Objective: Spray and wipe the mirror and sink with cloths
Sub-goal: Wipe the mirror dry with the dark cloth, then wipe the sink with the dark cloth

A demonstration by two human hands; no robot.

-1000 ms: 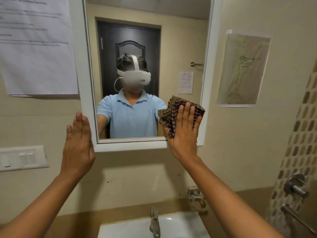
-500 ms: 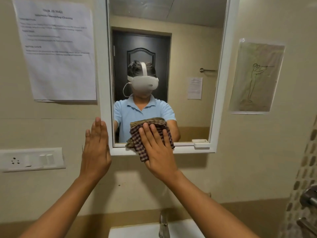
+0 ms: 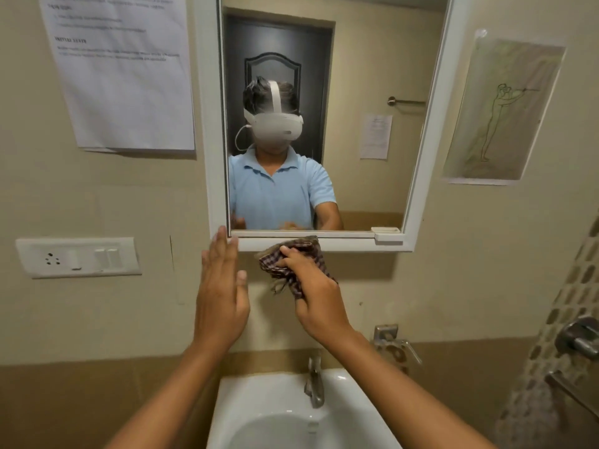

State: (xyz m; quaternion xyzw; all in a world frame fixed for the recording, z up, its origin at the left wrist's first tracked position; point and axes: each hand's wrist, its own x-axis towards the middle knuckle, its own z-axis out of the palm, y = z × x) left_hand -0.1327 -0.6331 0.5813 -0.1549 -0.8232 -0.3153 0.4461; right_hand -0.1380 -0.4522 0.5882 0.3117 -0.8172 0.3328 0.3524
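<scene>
A white-framed mirror (image 3: 372,76) hangs on the beige wall above a white sink (image 3: 269,413). My right hand (image 3: 316,296) grips a bunched checked cloth (image 3: 291,259) just below the mirror's bottom frame. My left hand (image 3: 222,286) is held up flat with straight fingers. Its fingertips reach the frame's lower left corner. The mirror reflects a person in a blue shirt wearing a white headset.
A metal tap (image 3: 314,380) stands at the back of the sink. A switch plate (image 3: 77,257) and a printed sheet (image 3: 123,72) are on the wall at left. A drawing (image 3: 499,111) hangs at right, above wall fittings (image 3: 580,338).
My right hand slid the cloth from the mirror's lower right glass leftward, then down off the frame, and now bunches it. My left hand moved right, closer to the cloth.
</scene>
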